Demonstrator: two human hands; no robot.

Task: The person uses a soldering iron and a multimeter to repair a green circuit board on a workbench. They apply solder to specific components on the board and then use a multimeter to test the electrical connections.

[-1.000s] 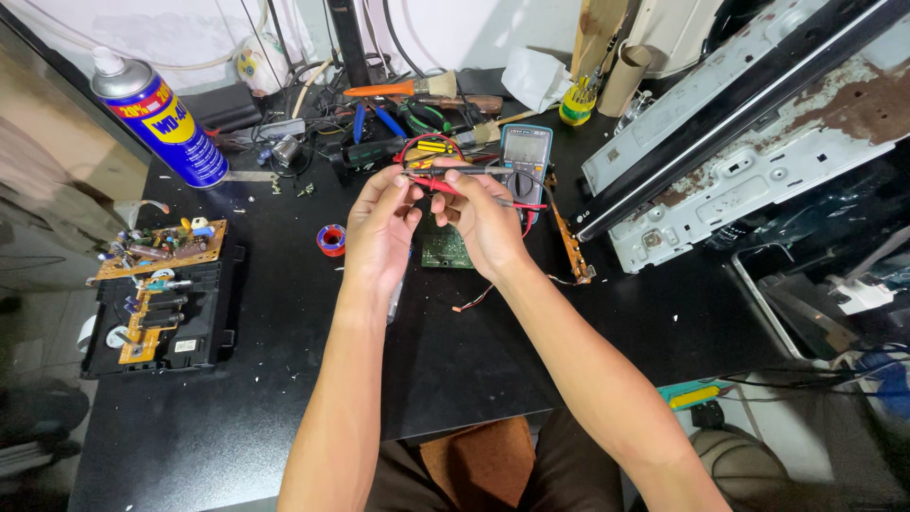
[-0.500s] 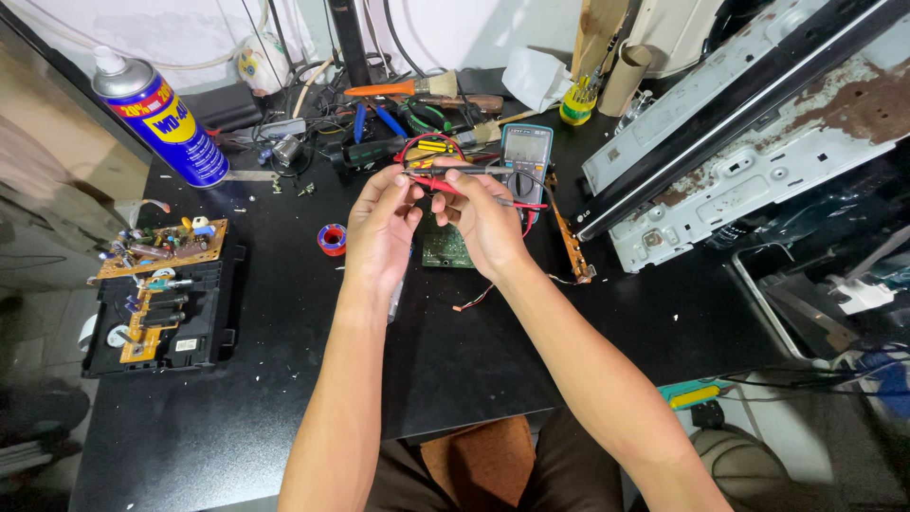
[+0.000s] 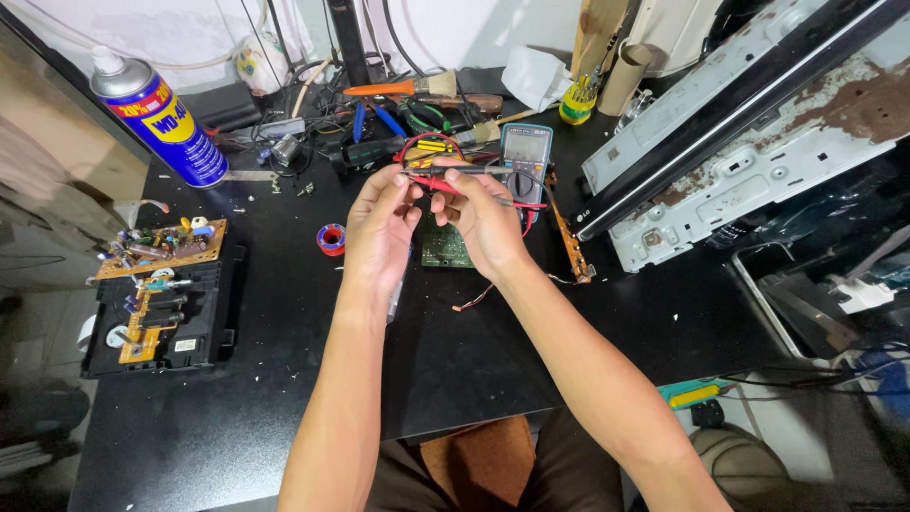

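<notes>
- A small green circuit board (image 3: 445, 248) is seen lying flat on the black table (image 3: 284, 379), partly hidden under both hands, just in front of the multimeter.
- A red test probe (image 3: 431, 183) is pinched in the fingers of the left hand (image 3: 379, 232), which are closed narrowly on it above the board.
- A black test probe (image 3: 483, 172) is held by the right hand (image 3: 483, 223), its fingers closed around the shaft, with the tip pointed toward the left hand.
- The two hands are held close together, fingertips nearly touching; whether the probe tips meet the board cannot be told.
- Red and black leads are seen running from the probes to a grey-blue multimeter (image 3: 526, 156) lying just behind the right hand.
- A narrow brown strip board (image 3: 569, 242) is laid to the right of the right hand.
- A small red-and-blue solder reel (image 3: 331, 239) is placed just left of the left wrist.
- A blue spray can (image 3: 161, 118) stands at the far left of the table, and a black tray with tan circuit boards (image 3: 156, 294) lies well apart on the left edge.
- Pliers, brushes and cables are heaped behind the multimeter, and a rusty metal chassis (image 3: 758, 142) is set at the right.
</notes>
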